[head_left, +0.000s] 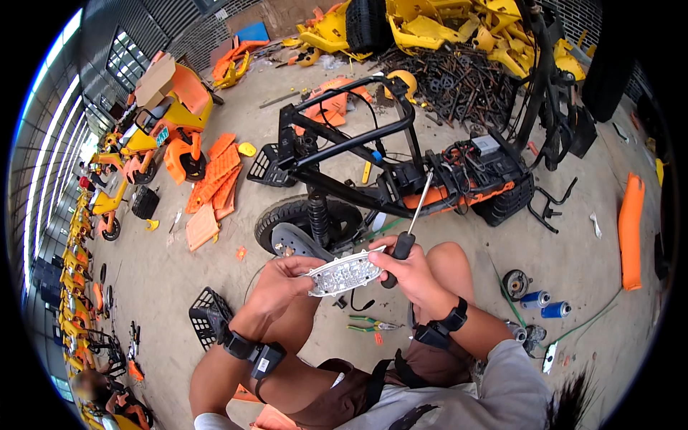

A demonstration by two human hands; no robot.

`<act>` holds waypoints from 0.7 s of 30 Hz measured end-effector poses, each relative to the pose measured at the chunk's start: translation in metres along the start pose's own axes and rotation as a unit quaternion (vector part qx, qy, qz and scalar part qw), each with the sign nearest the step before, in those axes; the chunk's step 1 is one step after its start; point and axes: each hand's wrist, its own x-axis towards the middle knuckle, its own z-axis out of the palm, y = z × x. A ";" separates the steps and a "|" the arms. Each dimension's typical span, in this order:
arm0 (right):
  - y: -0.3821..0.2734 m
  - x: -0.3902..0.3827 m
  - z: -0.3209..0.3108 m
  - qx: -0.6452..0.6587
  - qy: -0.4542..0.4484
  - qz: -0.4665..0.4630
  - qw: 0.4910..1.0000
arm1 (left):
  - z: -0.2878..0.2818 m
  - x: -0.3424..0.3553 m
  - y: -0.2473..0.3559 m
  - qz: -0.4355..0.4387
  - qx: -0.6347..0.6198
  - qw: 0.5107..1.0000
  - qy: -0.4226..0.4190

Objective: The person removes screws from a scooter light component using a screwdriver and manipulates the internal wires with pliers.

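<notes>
Between my hands is a long silver-grey housing (342, 274) with small tabs along its rim and a detailed inner face. My left hand (283, 290) pinches its left end. My right hand (401, 276) grips a screwdriver (402, 251) by its black handle, with the shaft pointing up and away, and holds the right end of the housing with the thumb. Beyond them stands a stripped black scooter frame (345, 132) with a rear wheel (344, 218), a shock absorber and exposed wiring. Green-handled pliers (365, 325) lie on the floor below the housing.
Orange panels (213, 183) lie at left beside parked yellow scooters (143, 143). Yellow body parts (416, 21) and rusty metal pieces (459, 82) are piled behind. At right are an orange strip (631, 229), blue cans (555, 309) and a round metal part (516, 285). A person (115, 401) is at lower left.
</notes>
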 end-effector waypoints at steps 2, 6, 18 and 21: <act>-0.007 -0.003 0.004 -0.008 0.006 0.017 1.000 | -0.001 -0.001 0.000 0.002 0.004 1.000 -0.001; -0.006 -0.010 0.003 0.011 0.011 0.030 0.999 | -0.001 -0.002 0.001 0.008 -0.006 1.000 -0.027; 0.011 -0.017 -0.005 0.000 0.014 0.042 0.999 | -0.007 0.006 -0.017 -0.040 -0.016 0.999 -0.034; 0.013 -0.016 -0.005 -0.007 0.012 0.039 0.999 | -0.007 0.008 -0.017 -0.038 -0.022 0.999 -0.028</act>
